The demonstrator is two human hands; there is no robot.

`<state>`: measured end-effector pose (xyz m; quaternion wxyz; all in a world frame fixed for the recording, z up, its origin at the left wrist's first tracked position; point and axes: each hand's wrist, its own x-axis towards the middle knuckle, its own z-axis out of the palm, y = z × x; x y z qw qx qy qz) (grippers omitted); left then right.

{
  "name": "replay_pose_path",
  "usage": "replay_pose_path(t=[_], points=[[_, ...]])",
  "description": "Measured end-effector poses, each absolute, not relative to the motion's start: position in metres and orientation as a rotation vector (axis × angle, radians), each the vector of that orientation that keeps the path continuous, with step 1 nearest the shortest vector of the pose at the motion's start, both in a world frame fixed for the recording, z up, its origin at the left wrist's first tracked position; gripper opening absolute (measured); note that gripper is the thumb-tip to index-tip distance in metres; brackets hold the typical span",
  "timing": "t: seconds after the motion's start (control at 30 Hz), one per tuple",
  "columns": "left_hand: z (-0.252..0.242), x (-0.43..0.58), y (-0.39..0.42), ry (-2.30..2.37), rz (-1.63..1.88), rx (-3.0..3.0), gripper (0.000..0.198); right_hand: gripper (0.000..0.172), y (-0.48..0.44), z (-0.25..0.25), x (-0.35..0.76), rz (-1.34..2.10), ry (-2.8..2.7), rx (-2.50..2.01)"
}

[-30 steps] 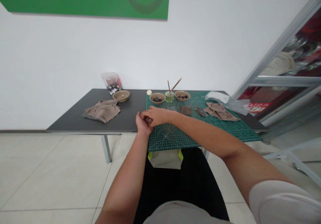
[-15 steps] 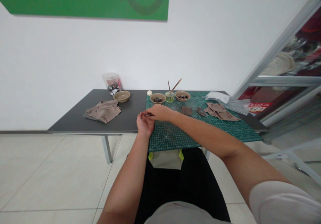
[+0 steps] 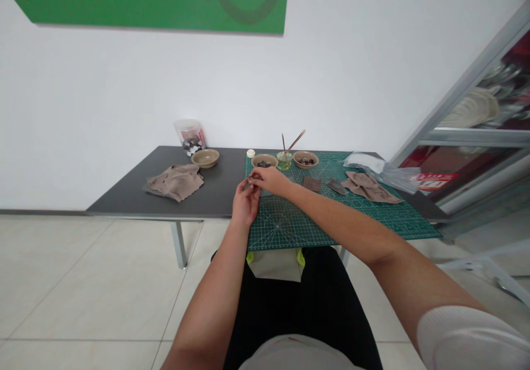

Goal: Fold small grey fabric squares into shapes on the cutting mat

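Note:
My left hand and my right hand meet over the left edge of the green cutting mat. Fingers of both are pinched together around something small and dark, too small to name. Just behind them stands a tan bowl with dark pieces in it, partly covered by my right hand. A second bowl of dark pieces stands to the right. Between the bowls is a glass jar of yellowish liquid with two thin brushes.
A brown cloth, a tan bowl and a clear tub are at the left. Right of my hands lie a brown square, a dark flat piece, another cloth and a plastic bag.
My hands have risen slightly and moved closer to the bowl behind them, still pinched together. The view has shifted a little to the left.

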<state>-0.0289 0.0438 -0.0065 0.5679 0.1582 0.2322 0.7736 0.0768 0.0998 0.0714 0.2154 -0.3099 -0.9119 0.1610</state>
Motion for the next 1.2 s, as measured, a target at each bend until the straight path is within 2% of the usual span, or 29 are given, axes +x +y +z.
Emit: replay_pose_path(t=[0.1,0.23,0.67,0.93,1.0,1.2], points=[[-0.01,-0.026,0.046,0.607,1.877,0.369,0.031,0.018,0.1,0.072,0.076,0.485,-2.494,-0.857],[-0.013,-0.026,0.048,0.615,1.899,0.404,0.028,0.017,0.098,0.072,0.077,0.507,-2.475,-0.851],[-0.014,-0.027,0.045,0.584,1.929,0.488,0.037,0.015,0.097,0.072,0.072,0.728,-2.314,-0.869],[-0.016,-0.027,0.047,0.615,1.929,0.508,0.04,0.017,0.102,0.063,0.07,1.05,-2.1,-0.956],[-0.016,-0.028,0.047,0.645,1.917,0.494,0.039,0.02,0.108,0.064,0.071,0.983,-2.06,-1.017],[-0.015,-0.029,0.046,0.713,1.89,0.472,0.027,0.019,0.142,0.07,0.083,0.332,-2.209,-1.305]])
